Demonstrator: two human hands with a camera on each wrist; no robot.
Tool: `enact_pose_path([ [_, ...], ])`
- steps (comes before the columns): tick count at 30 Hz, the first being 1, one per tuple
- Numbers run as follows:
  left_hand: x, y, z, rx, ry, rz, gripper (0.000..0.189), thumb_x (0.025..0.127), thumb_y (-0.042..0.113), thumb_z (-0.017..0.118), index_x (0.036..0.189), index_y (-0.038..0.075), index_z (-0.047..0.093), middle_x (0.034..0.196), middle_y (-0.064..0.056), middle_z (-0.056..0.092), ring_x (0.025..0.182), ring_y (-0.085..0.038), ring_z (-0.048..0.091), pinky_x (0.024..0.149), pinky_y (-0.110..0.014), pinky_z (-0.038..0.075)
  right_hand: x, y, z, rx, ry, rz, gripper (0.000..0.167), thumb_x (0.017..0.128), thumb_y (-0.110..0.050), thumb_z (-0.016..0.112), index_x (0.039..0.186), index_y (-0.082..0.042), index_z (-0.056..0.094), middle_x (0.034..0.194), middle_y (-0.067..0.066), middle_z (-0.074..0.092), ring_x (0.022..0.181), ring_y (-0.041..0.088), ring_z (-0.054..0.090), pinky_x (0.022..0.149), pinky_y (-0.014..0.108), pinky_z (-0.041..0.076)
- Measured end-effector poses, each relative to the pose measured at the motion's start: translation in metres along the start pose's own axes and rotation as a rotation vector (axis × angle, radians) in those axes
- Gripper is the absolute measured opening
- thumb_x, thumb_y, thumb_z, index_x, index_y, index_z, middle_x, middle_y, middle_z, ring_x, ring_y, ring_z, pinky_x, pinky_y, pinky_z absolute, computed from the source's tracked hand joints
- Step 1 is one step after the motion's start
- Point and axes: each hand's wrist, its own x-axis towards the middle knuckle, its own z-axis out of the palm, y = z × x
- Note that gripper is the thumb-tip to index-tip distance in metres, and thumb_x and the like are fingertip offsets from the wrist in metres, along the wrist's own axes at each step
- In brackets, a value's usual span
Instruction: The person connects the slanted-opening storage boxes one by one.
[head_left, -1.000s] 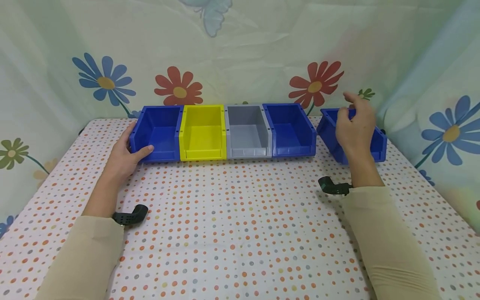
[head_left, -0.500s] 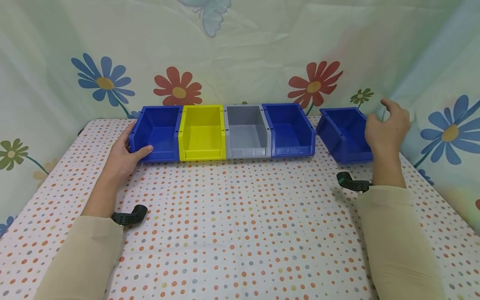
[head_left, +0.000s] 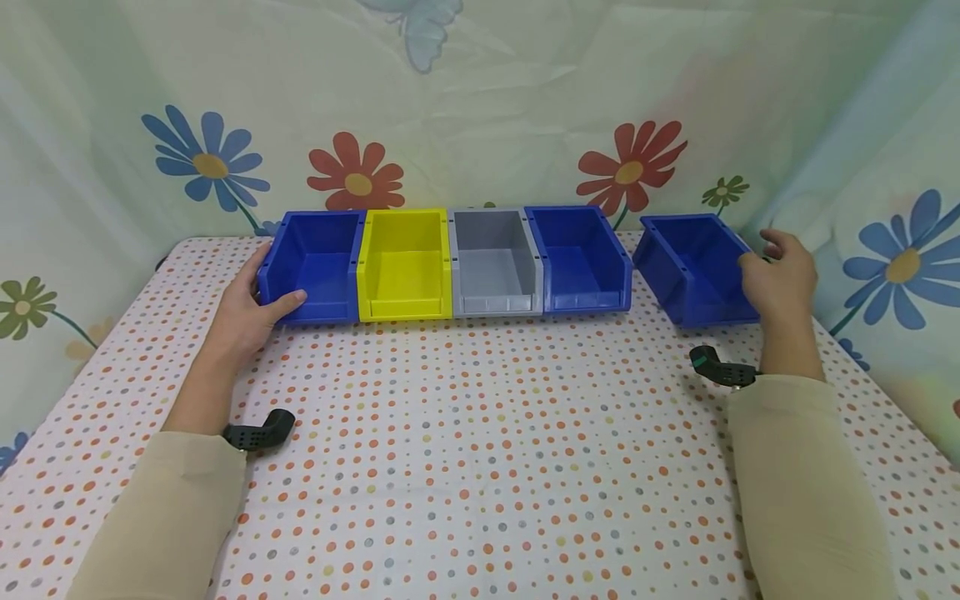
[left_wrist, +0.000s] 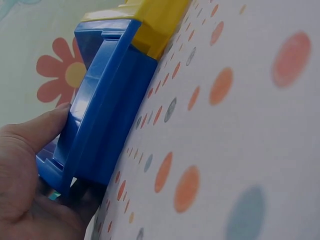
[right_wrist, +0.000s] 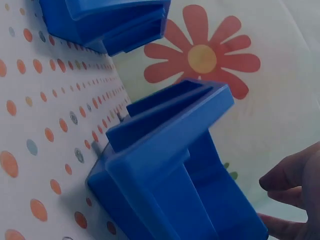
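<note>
My left hand grips the blue storage bin at the row's left end. Its thumb laps over the front lip, and the other fingers lie along the outer left side, partly hidden. At the far right, a separate blue storage bin stands at a slant, apart from the row. Beside its right wall is my right hand, fingers loosely bent. In the right wrist view, one fingertip is right at this bin's rim, while thumb and index finger stay off it.
Between the end bins of the row stand a yellow bin and a grey bin, then another blue bin at its right end. A narrow gap separates the row from the slanted bin. A flowered curtain hangs behind the dotted tablecloth.
My right hand has moved right from over the slanted bin to its outer right side, then lowered beside the wall. The left hand and the bins stay in place.
</note>
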Motion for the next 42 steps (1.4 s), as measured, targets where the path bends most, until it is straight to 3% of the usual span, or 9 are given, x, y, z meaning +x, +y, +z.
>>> enact_pose_path([
  [4,0.0,0.0,0.0,-0.012,-0.002,0.0,0.095,0.101,0.032,0.068,0.167,0.036,0.001,0.175,-0.011,0.009,0.16,-0.041,0.012,0.126,-0.064,0.021,0.005,0.006,-0.002,0.065,-0.036,0.055,0.061,0.105,-0.03,0.041,0.165,-0.026,0.028,0.17,0.008,0.029,0.154,0.029,0.033,0.126,0.046,0.032],
  [8,-0.001,0.001,0.0,-0.01,-0.002,0.0,0.095,0.1,0.034,0.069,0.167,0.037,0.001,0.175,-0.011,0.008,0.16,-0.042,0.012,0.126,-0.064,0.021,0.006,0.012,-0.004,0.121,-0.06,0.09,0.059,0.106,-0.028,0.039,0.164,-0.03,0.03,0.171,0.004,0.027,0.157,0.028,0.028,0.129,0.048,0.026],
  [18,-0.001,-0.001,-0.001,-0.01,-0.007,-0.006,0.096,0.1,0.036,0.069,0.167,0.037,0.001,0.175,-0.012,0.007,0.16,-0.043,0.011,0.126,-0.065,0.02,0.01,0.022,-0.003,0.183,-0.065,0.191,0.056,0.106,-0.022,0.04,0.161,-0.031,0.037,0.166,-0.003,0.033,0.153,0.021,0.028,0.129,0.044,0.025],
  [26,-0.001,-0.001,-0.001,-0.005,-0.007,-0.001,0.095,0.1,0.036,0.068,0.167,0.037,0.001,0.175,-0.012,0.008,0.16,-0.043,0.012,0.125,-0.065,0.021,0.012,0.021,-0.001,0.241,-0.047,0.217,0.055,0.105,-0.019,0.044,0.158,-0.03,0.044,0.162,-0.009,0.038,0.149,0.016,0.032,0.128,0.038,0.026],
  [33,-0.001,0.001,0.0,-0.005,-0.006,-0.005,0.095,0.1,0.036,0.069,0.167,0.037,0.001,0.175,-0.012,0.008,0.16,-0.043,0.011,0.125,-0.065,0.021,0.011,0.019,-0.003,0.304,-0.064,0.25,0.055,0.106,-0.02,0.044,0.159,-0.033,0.041,0.167,-0.011,0.032,0.152,0.012,0.027,0.13,0.037,0.021],
  [42,0.0,0.001,0.0,-0.003,-0.005,-0.007,0.095,0.1,0.036,0.068,0.167,0.036,0.001,0.175,-0.012,0.008,0.16,-0.043,0.011,0.125,-0.066,0.021,0.01,0.011,-0.001,0.442,-0.008,0.228,0.051,0.107,-0.017,0.046,0.155,-0.032,0.048,0.158,-0.013,0.043,0.144,0.011,0.039,0.129,0.037,0.024],
])
